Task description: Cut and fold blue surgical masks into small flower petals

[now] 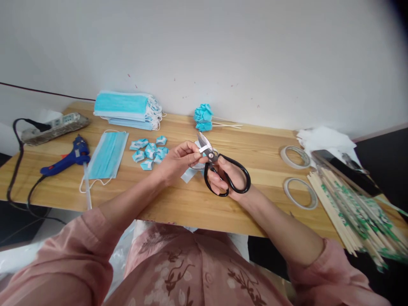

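Observation:
My right hand (227,178) grips black-handled scissors (223,172), fingers through the loops, blades pointing up and left. My left hand (178,160) pinches a small white strip (205,148) held against the blades, with a pale blue mask piece (190,174) hanging below the fingers. Both hands hover over the middle of the wooden table (178,204). Several small folded blue pieces (149,151) lie just left of my left hand.
A flat blue face mask (107,154), a stack of masks (126,109), a blue glue gun (65,158) and a power strip (54,126) sit left. Blue flowers on sticks (204,117) lie at the back. Two tape rolls (299,174), wrapped chopsticks (350,210), a phone (346,168) sit right.

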Available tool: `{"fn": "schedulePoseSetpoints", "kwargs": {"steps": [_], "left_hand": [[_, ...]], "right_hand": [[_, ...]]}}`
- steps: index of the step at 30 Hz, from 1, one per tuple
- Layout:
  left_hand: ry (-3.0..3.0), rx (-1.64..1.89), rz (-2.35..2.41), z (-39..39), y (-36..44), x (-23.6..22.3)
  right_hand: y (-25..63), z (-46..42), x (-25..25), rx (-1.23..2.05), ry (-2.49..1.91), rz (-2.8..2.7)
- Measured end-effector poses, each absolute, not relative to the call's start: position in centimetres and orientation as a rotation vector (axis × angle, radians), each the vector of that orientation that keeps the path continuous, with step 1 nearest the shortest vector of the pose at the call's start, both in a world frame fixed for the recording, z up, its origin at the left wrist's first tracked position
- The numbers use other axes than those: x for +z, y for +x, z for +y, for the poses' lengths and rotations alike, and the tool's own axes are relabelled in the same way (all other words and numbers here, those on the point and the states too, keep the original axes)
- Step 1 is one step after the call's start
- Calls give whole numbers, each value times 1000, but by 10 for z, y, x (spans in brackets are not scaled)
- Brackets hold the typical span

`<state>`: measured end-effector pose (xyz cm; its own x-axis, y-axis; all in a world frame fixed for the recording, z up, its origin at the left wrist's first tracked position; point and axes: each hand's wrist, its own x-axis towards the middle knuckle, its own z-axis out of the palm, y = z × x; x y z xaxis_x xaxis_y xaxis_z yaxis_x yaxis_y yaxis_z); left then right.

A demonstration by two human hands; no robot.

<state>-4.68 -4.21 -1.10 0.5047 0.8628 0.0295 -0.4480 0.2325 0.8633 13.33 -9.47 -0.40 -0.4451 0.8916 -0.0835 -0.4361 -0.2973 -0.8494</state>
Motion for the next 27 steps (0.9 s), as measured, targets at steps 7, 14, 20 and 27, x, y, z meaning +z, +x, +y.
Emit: {"fn": "schedulePoseSetpoints", "kwargs": {"steps": [7,14,20,27], "left_hand": [[959,1093,518,-32,-52,-11],[1069,1133,643,-36,-57,-8],[1257,1182,786,-35,-58,-13],[1057,1316,662,-26,-62,-5]], "right_hand": [[145,-96,4,1845,-580,-1043],[151,-98,5,1850,-539,-1122],[150,-99,-6,1881,-395,-1335],[168,-89,-6,1862,-338,-1463]]}}
